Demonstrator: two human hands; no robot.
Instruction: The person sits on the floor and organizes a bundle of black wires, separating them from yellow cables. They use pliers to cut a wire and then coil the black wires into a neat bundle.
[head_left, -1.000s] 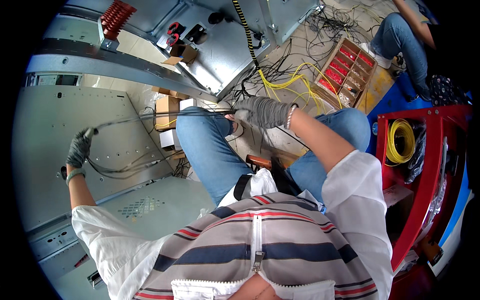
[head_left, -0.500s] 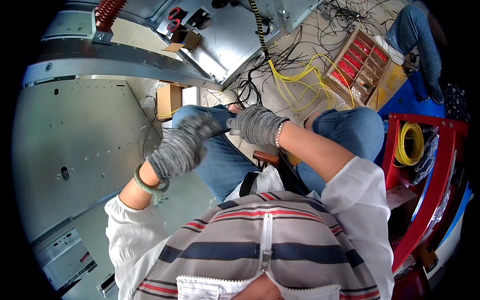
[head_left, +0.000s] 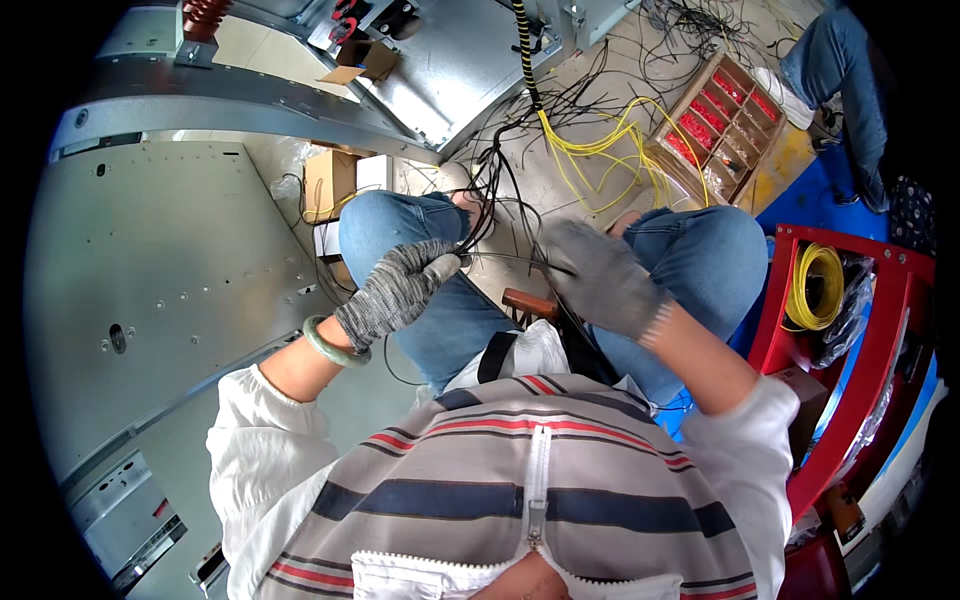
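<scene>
My left hand point(head_left: 398, 288), in a grey knitted glove, pinches a bunch of black wires point(head_left: 492, 180) between thumb and fingers, over the gap between my knees. The bunch hangs from the cabinet side and fans out around my fingers. One thin black wire point(head_left: 515, 257) stretches from there across to my right hand point(head_left: 605, 282), gloved in the same grey. Motion smears the right hand, but it appears closed on that wire. Its fingertips are not sharp.
Yellow wires point(head_left: 600, 150) spread over the floor ahead, beside a wooden compartment box point(head_left: 720, 130) of small red parts. A metal cabinet panel point(head_left: 170, 290) stands at left. On the right is a red rack point(head_left: 780, 330) with a yellow coil point(head_left: 818, 287). Another person's leg point(head_left: 840, 90) shows far right.
My hands have parted: the right moved right and slightly down, the left came lower. The black wire bunch now reaches up to my left hand, with a single wire stretched between both hands.
</scene>
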